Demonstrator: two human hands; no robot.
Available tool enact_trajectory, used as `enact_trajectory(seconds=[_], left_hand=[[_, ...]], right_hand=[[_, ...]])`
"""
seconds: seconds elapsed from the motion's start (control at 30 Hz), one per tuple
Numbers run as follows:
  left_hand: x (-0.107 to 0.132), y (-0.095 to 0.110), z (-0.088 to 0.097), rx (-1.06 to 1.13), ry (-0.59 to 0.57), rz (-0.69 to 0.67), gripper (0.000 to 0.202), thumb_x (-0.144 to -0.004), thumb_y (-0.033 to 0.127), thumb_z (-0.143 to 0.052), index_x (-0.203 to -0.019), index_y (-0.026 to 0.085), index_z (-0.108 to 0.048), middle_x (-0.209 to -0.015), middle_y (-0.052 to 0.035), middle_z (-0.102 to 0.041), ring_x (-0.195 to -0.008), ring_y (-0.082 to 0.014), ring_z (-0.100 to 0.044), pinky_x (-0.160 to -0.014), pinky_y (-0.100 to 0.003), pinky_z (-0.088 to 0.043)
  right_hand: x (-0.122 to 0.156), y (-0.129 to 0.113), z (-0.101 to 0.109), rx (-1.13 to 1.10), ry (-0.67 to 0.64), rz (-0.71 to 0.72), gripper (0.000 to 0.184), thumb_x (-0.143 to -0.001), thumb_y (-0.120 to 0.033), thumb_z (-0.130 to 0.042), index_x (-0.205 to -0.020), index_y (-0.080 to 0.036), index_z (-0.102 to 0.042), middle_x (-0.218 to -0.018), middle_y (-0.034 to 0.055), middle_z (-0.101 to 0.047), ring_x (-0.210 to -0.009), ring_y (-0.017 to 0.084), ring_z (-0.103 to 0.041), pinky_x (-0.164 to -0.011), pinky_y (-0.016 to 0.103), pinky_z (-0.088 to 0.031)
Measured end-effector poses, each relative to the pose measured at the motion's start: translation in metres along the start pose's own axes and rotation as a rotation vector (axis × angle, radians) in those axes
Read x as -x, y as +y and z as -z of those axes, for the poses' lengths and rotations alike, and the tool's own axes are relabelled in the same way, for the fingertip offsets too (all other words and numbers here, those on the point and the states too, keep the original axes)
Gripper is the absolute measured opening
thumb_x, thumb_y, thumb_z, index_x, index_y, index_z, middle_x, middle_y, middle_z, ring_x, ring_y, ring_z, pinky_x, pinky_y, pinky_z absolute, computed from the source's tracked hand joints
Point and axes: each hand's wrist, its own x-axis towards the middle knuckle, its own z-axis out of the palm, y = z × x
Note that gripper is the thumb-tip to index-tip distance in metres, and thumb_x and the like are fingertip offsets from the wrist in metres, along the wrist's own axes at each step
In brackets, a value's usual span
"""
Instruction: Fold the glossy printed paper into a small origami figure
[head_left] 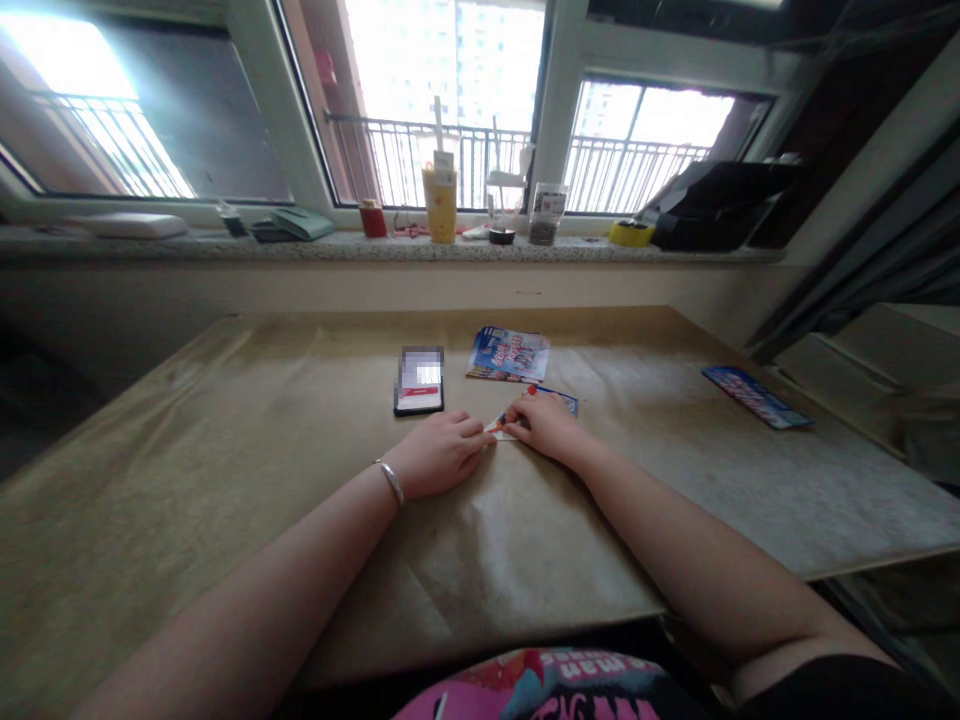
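Over the middle of the table, my left hand (441, 452) wears a silver bangle. Its fingertips are closed together on the left edge of a small printed paper sheet (501, 434). The sheet is white with orange and dark printing. My right hand (549, 424) pinches the same sheet from the right, with its fingers bent. Much of the paper is covered by the hands, and a blue-edged part (564, 401) shows behind my right hand. A phone (419, 393), its screen partly blurred, lies just beyond my left hand.
Beyond my hands lies a stack of blue printed leaflets (510, 354); another blue leaflet pile (756, 397) is far right. On the windowsill (360, 248) stand a yellow drink cup (441, 208), a red-capped jar (372, 218), a clear cup (548, 215) and yellow tape (631, 233).
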Motion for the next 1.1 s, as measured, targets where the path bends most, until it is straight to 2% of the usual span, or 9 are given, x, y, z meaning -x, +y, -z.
enact_trajectory(seconds=[0.4,0.87,1.1], left_hand=[[0.001,0.001,0.01,-0.044,-0.033,-0.004,0.028,-0.083,0.017,-0.049,-0.109,0.02,-0.058,-0.093,-0.0054,-0.061,-0.085,-0.019,-0.053,-0.077,-0.032,-0.04],[0.006,-0.004,0.014,-0.028,-0.055,0.008,0.031,-0.075,0.013,-0.053,-0.104,0.019,-0.06,-0.094,-0.006,-0.064,-0.088,-0.02,-0.056,-0.08,-0.033,-0.043],[0.008,-0.007,0.018,0.001,-0.052,0.01,0.03,-0.075,0.012,-0.051,-0.102,0.019,-0.063,-0.092,-0.0065,-0.065,-0.085,-0.0191,-0.057,-0.078,-0.032,-0.045]], right_hand=[[-0.001,0.001,-0.002,-0.019,0.007,0.002,0.013,-0.081,-0.033,-0.061,-0.082,-0.021,-0.066,-0.091,0.0034,-0.069,-0.088,0.019,-0.059,-0.078,0.03,-0.035],[0.0,0.003,-0.003,-0.024,0.014,0.005,0.014,-0.081,-0.034,-0.061,-0.08,-0.021,-0.066,-0.091,0.0035,-0.069,-0.087,0.018,-0.059,-0.077,0.03,-0.035],[0.001,0.004,-0.003,-0.016,0.029,0.018,0.014,-0.08,-0.033,-0.061,-0.079,-0.021,-0.066,-0.088,0.0031,-0.069,-0.087,0.018,-0.059,-0.076,0.029,-0.036]])
